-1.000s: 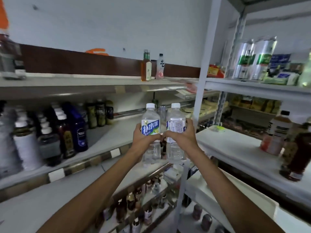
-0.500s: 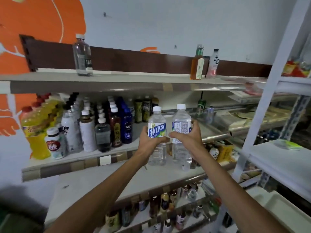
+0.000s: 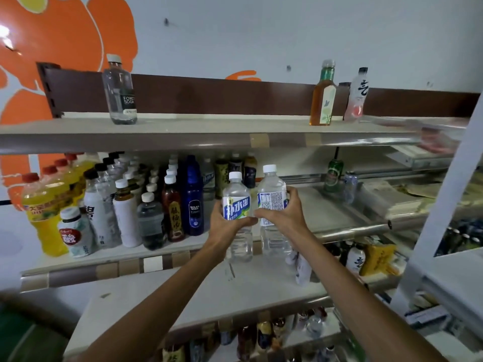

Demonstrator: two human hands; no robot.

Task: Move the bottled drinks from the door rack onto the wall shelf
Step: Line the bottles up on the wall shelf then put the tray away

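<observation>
Clear water bottles upright, side by side: left hand (image 3: pixel 226 222) grips left bottle (image 3: pixel 237 208), right hand (image 3: pixel 282 215) grips right bottle (image 3: pixel 271 202). Middle wall shelf (image 3: pixel 347 218) just beyond hands.

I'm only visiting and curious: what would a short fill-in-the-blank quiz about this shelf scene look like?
1. The left hand and right hand together grip ____ bottles.
2. Their caps are ____.
3. The green can stands to their ____.
Missing words: two; white; right.
</observation>
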